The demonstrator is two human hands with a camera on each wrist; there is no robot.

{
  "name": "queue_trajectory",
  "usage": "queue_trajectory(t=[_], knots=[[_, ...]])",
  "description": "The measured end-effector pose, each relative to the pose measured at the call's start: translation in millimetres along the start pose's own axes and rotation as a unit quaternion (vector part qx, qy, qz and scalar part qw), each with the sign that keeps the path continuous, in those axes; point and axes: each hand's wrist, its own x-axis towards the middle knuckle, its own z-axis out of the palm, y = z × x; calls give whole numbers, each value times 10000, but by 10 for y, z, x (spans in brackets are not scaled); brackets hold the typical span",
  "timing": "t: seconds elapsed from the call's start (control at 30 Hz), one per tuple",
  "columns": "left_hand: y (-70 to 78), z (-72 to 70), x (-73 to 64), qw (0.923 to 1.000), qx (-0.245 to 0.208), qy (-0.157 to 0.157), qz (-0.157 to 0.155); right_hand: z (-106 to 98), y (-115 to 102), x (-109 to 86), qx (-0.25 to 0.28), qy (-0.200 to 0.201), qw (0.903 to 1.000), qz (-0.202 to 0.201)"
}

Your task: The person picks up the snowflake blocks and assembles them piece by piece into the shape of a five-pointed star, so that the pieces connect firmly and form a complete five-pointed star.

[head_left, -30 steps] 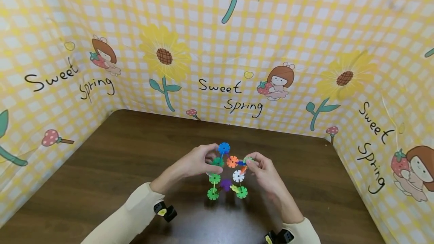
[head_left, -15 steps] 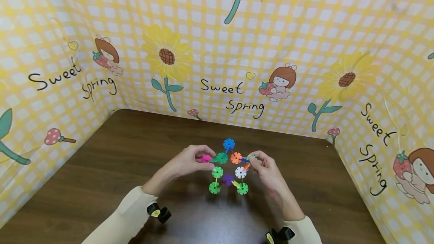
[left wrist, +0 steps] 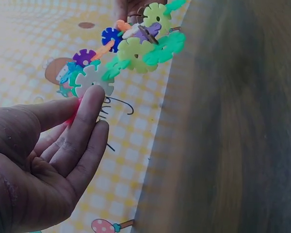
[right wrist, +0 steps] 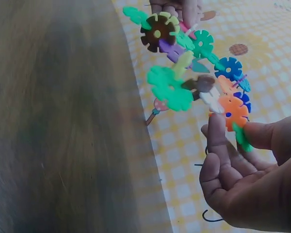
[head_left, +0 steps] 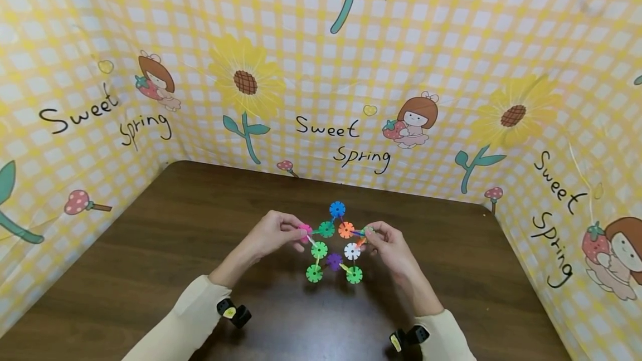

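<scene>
Above the brown table [head_left: 150,249], both hands pinching the snowflake-disc model [head_left: 333,247], sunflower-print backdrop [head_left: 321,71] close behind

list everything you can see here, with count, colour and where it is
snowflake-disc model: one, linked discs in blue, green, orange, white, purple and pink, held above the table's middle between both hands
table: one, dark brown wood, under the model
backdrop: one, yellow check with sunflowers and "Sweet Spring", round three sides
wrist cameras: two, black, under the forearms
sleeves: two, cream
left hand: pinches the model's pink disc
right hand: pinches the model's right end
</scene>
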Motion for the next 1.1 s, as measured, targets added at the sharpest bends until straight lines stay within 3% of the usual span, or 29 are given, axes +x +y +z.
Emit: queue_trajectory(t=[0.27,0.57,0.87,1.1], knots=[[-77,-48,58,9994,-253,78,-245,-3,81,106,-1147,69,9934,-5],[-250,-36,169,9966,-334,5,-746,16,204,206,-1779,-7,9839,-160],[-366,25,211,9943,252,-200,-1013,6,289,203,-2366,-363,9694,540],[-427,74,238,9886,847,92,-1244,19,313,212,-2707,-462,9586,752]])
